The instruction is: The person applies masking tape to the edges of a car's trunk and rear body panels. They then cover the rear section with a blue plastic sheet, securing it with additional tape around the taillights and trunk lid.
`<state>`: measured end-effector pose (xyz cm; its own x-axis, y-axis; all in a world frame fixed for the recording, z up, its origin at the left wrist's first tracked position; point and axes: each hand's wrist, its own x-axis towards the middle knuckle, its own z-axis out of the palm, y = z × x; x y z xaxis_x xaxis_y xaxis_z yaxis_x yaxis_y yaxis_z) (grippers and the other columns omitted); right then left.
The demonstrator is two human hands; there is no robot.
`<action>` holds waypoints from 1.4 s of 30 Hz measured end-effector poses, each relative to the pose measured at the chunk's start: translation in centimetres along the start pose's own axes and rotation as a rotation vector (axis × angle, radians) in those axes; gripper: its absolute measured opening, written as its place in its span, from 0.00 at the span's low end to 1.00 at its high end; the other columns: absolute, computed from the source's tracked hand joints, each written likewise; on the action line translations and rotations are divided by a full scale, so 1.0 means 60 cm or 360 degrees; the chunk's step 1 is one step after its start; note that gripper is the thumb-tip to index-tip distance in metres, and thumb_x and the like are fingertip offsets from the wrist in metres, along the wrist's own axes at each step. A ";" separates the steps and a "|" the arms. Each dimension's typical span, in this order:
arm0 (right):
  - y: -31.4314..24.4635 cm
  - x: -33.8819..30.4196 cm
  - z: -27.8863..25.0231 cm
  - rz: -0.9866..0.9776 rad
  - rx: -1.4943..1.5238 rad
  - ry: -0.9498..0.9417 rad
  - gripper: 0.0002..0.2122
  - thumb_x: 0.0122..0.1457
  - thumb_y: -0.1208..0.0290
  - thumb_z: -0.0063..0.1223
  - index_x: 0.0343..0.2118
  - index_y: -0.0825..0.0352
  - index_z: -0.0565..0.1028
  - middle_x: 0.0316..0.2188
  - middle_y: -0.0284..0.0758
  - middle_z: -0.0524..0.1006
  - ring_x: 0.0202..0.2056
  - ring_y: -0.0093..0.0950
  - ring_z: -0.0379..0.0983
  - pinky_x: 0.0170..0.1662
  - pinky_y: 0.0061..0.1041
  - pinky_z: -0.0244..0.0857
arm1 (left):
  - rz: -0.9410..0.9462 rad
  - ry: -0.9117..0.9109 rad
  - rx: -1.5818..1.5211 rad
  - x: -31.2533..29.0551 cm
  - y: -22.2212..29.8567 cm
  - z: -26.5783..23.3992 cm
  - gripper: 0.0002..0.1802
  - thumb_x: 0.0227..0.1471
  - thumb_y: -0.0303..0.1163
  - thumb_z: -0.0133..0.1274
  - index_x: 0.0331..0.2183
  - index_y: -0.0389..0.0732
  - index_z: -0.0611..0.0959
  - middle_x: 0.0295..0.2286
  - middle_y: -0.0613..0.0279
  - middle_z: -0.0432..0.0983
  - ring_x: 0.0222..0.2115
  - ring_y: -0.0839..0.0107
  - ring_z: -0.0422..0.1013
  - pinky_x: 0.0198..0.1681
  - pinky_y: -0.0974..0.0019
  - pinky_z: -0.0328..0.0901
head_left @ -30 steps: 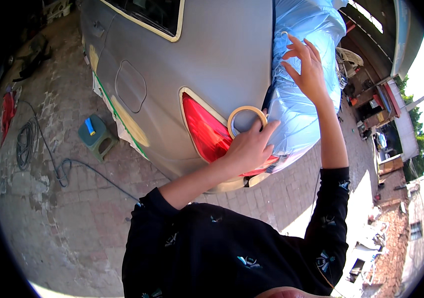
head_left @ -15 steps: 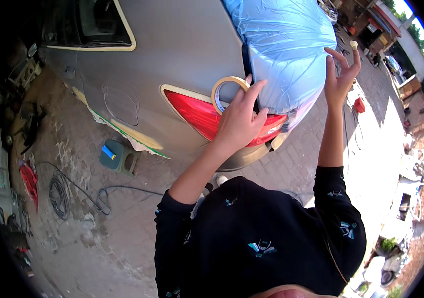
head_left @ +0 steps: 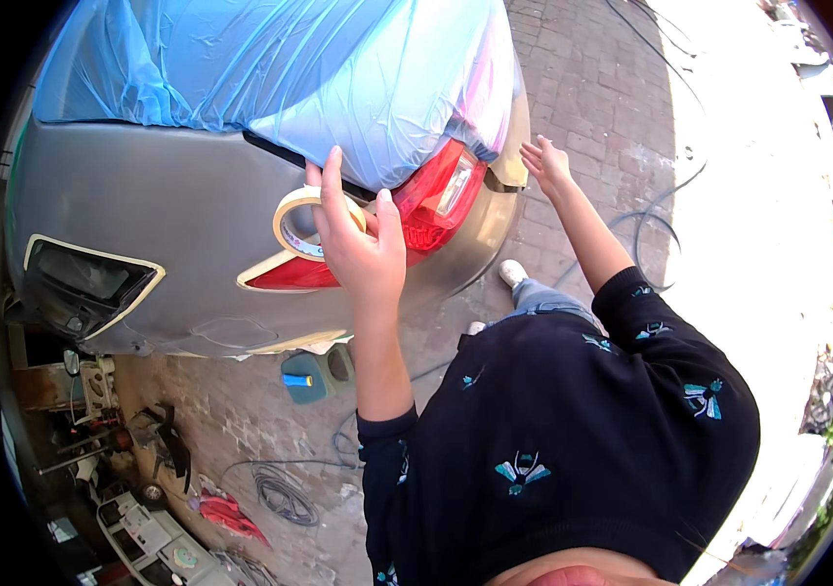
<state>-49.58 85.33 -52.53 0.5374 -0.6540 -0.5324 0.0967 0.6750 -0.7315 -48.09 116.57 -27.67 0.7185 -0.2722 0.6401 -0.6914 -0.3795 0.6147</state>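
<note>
My left hand [head_left: 363, 244] has its fingers hooked through a roll of pale yellow masking tape [head_left: 289, 223], its index finger pointing up by the lower edge of the blue plastic sheet [head_left: 358, 98]. The roll hangs in front of the red tail light [head_left: 441, 186] on the grey car [head_left: 163, 186]. Off the car's rear corner, my right hand [head_left: 549, 164] is open, fingers stretched toward the bumper and touching nothing. Pale masking tape borders the tail light's pointed end and the side window [head_left: 84, 278].
Below the car's side stands a green-grey stool [head_left: 309, 379] with a blue roll on it. A coiled hose [head_left: 285, 493] and a red cloth [head_left: 228, 513] lie on the brick paving. Another hose [head_left: 675, 181] winds across the ground at right. My white shoe [head_left: 511, 272] is near the bumper.
My view has swung right, toward the car's rear. My right hand has come down beside the bumper; the small pale scrap on its fingertip no longer shows. My left hand still holds the tape roll.
</note>
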 end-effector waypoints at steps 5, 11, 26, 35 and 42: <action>0.008 0.002 0.043 -0.0176 -0.0204 0.0019 0.18 0.63 0.62 0.52 0.45 0.74 0.68 0.43 0.42 0.79 0.45 0.32 0.77 0.48 0.25 0.70 | -0.0221 -0.0052 -0.0021 -0.005 0.028 -0.014 0.31 0.54 0.24 0.55 0.59 0.38 0.67 0.61 0.41 0.58 0.63 0.50 0.55 0.63 0.55 0.52; 0.141 0.203 -0.096 0.0568 -0.0316 0.0752 0.25 0.60 0.58 0.53 0.56 0.66 0.63 0.43 0.43 0.73 0.41 0.36 0.74 0.43 0.35 0.72 | -0.0361 -0.0060 -0.0111 -0.002 0.041 -0.009 0.31 0.54 0.23 0.55 0.59 0.37 0.67 0.59 0.42 0.61 0.57 0.57 0.58 0.59 0.59 0.54; 0.081 0.116 -0.090 0.1261 0.0539 0.0331 0.37 0.66 0.51 0.43 0.65 0.75 0.44 0.58 0.52 0.61 0.57 0.52 0.63 0.55 0.50 0.69 | -0.0798 -0.0046 -0.0510 0.009 0.071 -0.021 0.32 0.53 0.26 0.55 0.60 0.42 0.68 0.55 0.34 0.64 0.59 0.50 0.62 0.57 0.58 0.59; 0.101 0.113 -0.077 0.1013 0.0436 0.0425 0.28 0.67 0.50 0.36 0.61 0.68 0.61 0.58 0.45 0.64 0.55 0.40 0.68 0.52 0.43 0.72 | -0.0577 0.0034 -0.0291 0.021 0.052 -0.009 0.34 0.52 0.28 0.57 0.60 0.43 0.67 0.54 0.37 0.66 0.57 0.44 0.63 0.57 0.55 0.61; 0.137 0.089 -0.027 0.0851 0.0242 0.0408 0.18 0.65 0.59 0.35 0.45 0.57 0.78 0.39 0.25 0.80 0.32 0.23 0.76 0.32 0.24 0.73 | -0.0555 0.0112 -0.0050 0.032 0.042 -0.009 0.37 0.50 0.28 0.60 0.60 0.41 0.67 0.52 0.44 0.70 0.54 0.50 0.67 0.56 0.57 0.62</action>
<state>-47.27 86.86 -62.07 0.3276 -0.2599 -0.9084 -0.0024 0.9612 -0.2759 -48.49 115.60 -24.66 0.9055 -0.0689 0.4187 -0.4082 -0.4112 0.8150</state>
